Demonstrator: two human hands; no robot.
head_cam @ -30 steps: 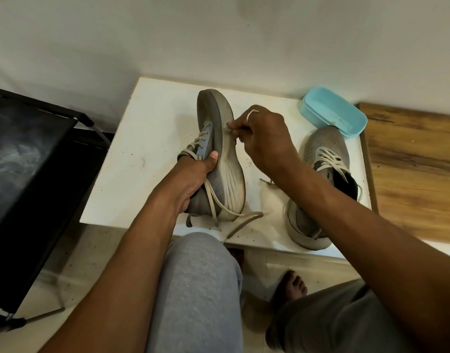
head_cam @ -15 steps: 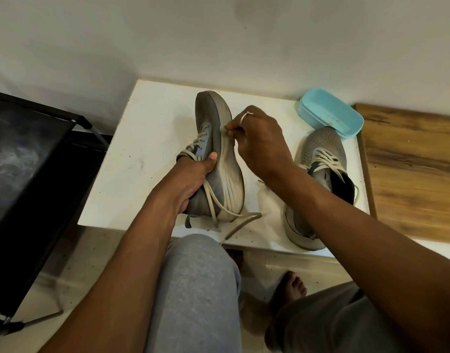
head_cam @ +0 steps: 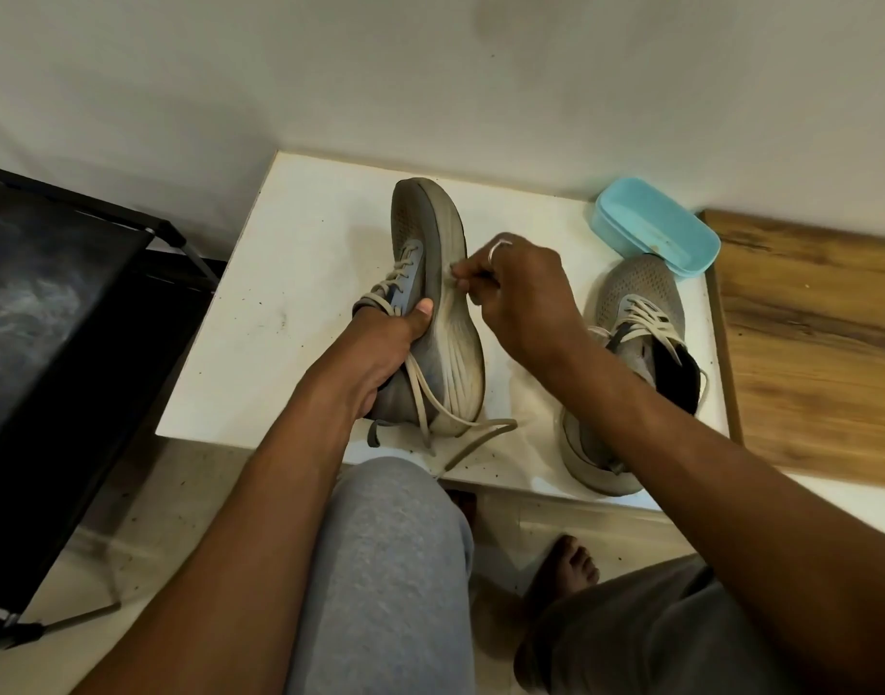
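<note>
On the white table (head_cam: 290, 293), near its front edge, I see the shoe (head_cam: 455, 353) tipped onto its side, toe pointing away toward the wall (head_cam: 430, 82) and the pale ribbed sole turned to the right. The left hand (head_cam: 380, 353) grips it round the heel end of the upper, fingers wrapped behind it and thumb lying flat on the grey side just by the sole. Its laces (head_cam: 430, 398) hang loose; two ends trail across the table's front edge.

The right hand (head_cam: 520, 298) comes in from the right with its fingers bunched tight. Thumb and fingertips pinch a small pale scrap (head_cam: 449, 279) and hold it against the side of the sole, about midway along. I cannot tell what the scrap is — it is too small from up here. A ring (head_cam: 498, 245) shows on one finger of that hand.

Right of all this, the other shoe (head_cam: 631, 313) stands upright on the table, laced, its heel end partly behind the right forearm. Its toe reaches just under a light blue tub (head_cam: 656, 228), which sits at the table's back right corner. A wooden board (head_cam: 806, 343) lies beside the table's right edge, and a black rack (head_cam: 54, 318) stands to the left of the table.

Below the hands I see a knee (head_cam: 390, 569) in grey cloth and a bare foot (head_cam: 571, 564) on the floor.
</note>
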